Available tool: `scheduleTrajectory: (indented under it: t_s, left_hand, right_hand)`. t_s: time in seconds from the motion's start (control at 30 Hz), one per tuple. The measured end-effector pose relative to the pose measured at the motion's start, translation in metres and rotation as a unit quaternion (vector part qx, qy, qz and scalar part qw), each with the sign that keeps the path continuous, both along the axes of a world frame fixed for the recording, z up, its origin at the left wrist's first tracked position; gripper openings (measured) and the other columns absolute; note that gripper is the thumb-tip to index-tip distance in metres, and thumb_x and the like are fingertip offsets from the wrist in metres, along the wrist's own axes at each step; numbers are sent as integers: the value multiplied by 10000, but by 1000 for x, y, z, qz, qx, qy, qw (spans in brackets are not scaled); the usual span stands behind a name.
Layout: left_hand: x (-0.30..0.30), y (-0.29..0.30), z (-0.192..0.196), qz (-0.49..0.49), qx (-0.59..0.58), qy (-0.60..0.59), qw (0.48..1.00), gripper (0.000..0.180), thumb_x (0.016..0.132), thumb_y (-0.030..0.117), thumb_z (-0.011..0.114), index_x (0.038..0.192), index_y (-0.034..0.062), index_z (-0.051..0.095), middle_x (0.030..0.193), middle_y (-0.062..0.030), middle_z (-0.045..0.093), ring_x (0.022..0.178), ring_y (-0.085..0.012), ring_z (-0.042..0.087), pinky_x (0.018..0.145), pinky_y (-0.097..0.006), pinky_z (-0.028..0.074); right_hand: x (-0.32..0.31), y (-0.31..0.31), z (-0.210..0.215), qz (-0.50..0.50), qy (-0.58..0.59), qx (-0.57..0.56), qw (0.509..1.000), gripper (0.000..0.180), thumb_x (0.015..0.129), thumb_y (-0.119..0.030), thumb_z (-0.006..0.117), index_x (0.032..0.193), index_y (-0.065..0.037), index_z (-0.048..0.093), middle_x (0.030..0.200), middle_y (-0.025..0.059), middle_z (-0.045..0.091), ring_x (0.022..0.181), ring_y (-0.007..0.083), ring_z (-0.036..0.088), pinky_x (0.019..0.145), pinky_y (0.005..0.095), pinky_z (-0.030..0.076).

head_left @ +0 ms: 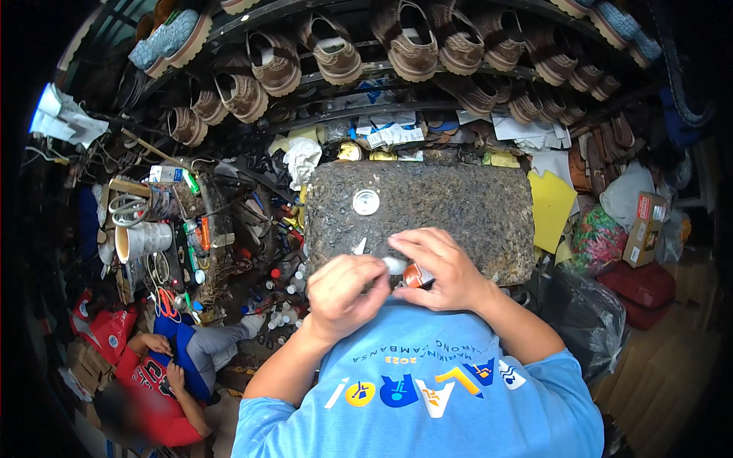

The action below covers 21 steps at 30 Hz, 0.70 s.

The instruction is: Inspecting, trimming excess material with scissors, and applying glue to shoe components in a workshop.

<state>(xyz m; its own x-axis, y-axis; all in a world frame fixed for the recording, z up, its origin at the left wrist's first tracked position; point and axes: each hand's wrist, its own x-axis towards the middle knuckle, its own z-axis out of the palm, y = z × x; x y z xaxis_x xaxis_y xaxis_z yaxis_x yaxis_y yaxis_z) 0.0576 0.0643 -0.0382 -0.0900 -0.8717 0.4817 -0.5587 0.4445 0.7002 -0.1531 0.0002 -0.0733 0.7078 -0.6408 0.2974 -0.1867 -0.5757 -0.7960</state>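
My left hand (345,291) and my right hand (439,267) meet at the near edge of a dark speckled stone slab (458,206). The right hand grips a small brown-orange container (416,275) with a white end (395,265) that sits between both hands. The left hand is curled, its fingers pinching at that white end; a thin pale pointed piece (359,246) shows just above its knuckles, and I cannot tell whether the hand holds it. A round metal lid (366,201) lies on the slab farther off.
Rows of brown shoes (412,53) hang on racks above. Left of the slab are a cluttered bench with scissors (126,208), a white cup (141,240) and small bottles (279,309). Another person in red (156,382) sits low at left. Yellow sheets (551,206), bags and a cardboard box (645,229) lie right.
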Motion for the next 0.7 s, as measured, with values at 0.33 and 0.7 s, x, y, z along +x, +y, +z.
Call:
scheduleTrajectory:
  t_s: [0.33, 0.7]
  left_hand:
    - [30, -63, -72, 59, 126, -119, 983, 763, 756, 50, 819, 1454, 38, 511, 1239, -140, 701, 1140, -331, 628, 995, -397, 498]
    - [32, -37, -85, 102, 158, -160, 969, 1079, 738, 144, 884, 1596, 16, 243, 1193, -160, 705, 1063, -326, 637, 953, -424, 511]
  right_hand:
    - [-5, 17, -19, -79, -48, 112, 989, 387, 861, -138, 771, 1215, -25, 665, 1009, 136, 731, 927, 315, 709, 824, 411, 564]
    - [-11, 16, -23, -83, -58, 111, 989, 439, 846, -140, 784, 1251, -28, 657, 1025, 143, 737, 926, 321, 707, 834, 413, 551]
